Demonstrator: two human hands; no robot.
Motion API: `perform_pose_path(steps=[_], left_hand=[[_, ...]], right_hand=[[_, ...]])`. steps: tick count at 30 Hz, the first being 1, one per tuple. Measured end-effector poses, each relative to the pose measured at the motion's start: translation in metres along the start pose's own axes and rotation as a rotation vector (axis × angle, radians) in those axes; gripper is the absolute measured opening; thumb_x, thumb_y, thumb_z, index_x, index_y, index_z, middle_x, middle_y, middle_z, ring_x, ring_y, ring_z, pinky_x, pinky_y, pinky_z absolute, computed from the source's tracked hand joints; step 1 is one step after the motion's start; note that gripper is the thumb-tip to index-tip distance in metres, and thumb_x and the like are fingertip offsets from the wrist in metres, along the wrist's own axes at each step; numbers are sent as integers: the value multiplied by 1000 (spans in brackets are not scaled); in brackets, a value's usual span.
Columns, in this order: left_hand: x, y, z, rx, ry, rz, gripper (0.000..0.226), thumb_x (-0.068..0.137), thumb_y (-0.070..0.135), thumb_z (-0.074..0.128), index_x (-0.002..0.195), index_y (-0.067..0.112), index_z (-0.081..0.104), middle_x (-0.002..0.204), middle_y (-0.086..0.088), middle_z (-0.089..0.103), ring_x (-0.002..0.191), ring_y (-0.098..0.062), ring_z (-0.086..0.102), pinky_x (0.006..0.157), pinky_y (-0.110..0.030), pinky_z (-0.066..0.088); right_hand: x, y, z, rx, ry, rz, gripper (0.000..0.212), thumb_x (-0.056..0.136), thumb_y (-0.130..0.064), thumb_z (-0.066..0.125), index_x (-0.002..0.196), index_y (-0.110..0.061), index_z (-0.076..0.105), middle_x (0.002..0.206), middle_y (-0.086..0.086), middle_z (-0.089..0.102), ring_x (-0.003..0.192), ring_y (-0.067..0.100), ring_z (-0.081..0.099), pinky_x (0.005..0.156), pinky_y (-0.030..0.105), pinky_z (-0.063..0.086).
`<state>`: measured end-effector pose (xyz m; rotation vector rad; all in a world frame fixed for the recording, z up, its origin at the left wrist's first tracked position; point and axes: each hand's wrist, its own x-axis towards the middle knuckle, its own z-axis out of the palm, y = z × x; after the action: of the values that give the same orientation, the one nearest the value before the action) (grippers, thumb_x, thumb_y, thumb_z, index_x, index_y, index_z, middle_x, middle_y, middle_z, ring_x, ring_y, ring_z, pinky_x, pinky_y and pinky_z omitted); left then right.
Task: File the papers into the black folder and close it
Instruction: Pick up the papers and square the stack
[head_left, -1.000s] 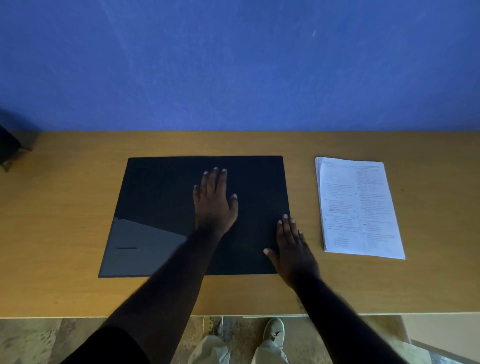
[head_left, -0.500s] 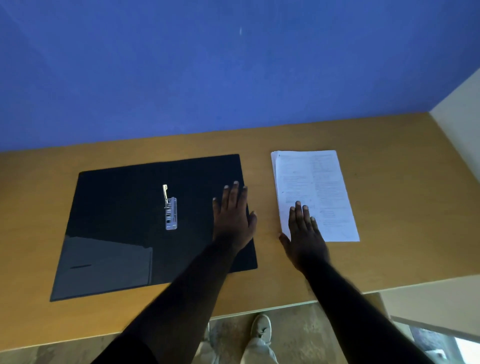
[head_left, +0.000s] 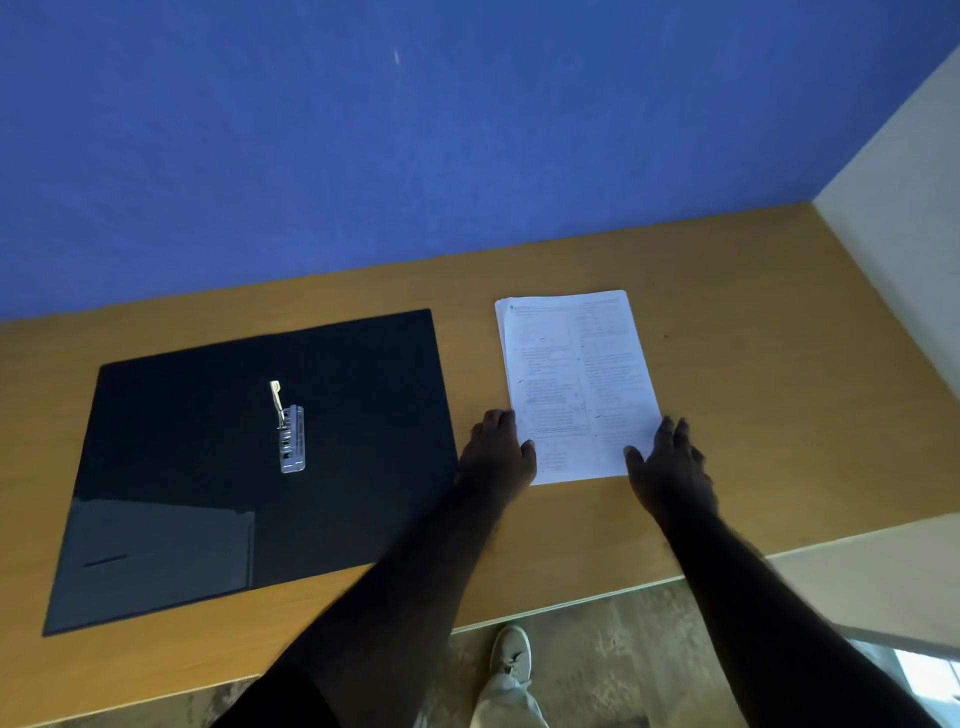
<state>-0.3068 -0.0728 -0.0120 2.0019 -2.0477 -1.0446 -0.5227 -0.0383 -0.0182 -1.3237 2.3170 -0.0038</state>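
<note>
The black folder (head_left: 363, 415) lies open and flat on the left of the wooden table, with a silver metal clip (head_left: 290, 434) standing at its middle. A white stack of printed papers (head_left: 576, 374) rests flat on the table to its right. My left hand (head_left: 498, 452) is at the stack's lower left edge, fingers curled against the edge and thumb on top of the sheet. My right hand (head_left: 670, 467) is at the lower right corner, fingers spread flat beside the edge and thumb touching the paper.
The wooden table (head_left: 779, 364) ends at a blue wall behind and a pale wall on the right. A grey pocket (head_left: 156, 551) sits on the folder's lower left flap. My shoe (head_left: 511, 654) shows below the front edge.
My left hand left the folder and moved right to the papers' left edge. My right hand shifted from on top of the sheet to its right corner. The camera view swung right.
</note>
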Motion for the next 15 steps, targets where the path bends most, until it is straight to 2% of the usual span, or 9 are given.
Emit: perform_pose_path(steps=[5, 11, 15], left_hand=[[6, 9, 6, -176, -63, -132, 64, 93, 36, 49, 151, 16, 35, 150, -5, 40, 133, -27, 44, 103, -46, 48], [11, 16, 5, -362, -71, -227, 63, 79, 39, 48, 137, 14, 48, 139, -1, 49, 114, -26, 59, 88, -43, 57], [25, 0, 23, -478, -48, -251, 67, 70, 43, 46, 134, 26, 53, 137, 5, 58, 107, -20, 65, 84, -43, 61]], right_hand=[[4, 5, -6, 70, -3, 40, 64, 95, -29, 54, 150, -7, 29, 148, 20, 41, 130, 44, 40, 100, 55, 44], [15, 2, -16, 205, -56, 129, 55, 91, -26, 61, 141, -13, 42, 133, 18, 50, 113, 38, 54, 92, 50, 52], [19, 4, -21, 388, -86, 199, 58, 87, -24, 65, 141, -13, 48, 128, 14, 62, 103, 34, 64, 85, 47, 58]])
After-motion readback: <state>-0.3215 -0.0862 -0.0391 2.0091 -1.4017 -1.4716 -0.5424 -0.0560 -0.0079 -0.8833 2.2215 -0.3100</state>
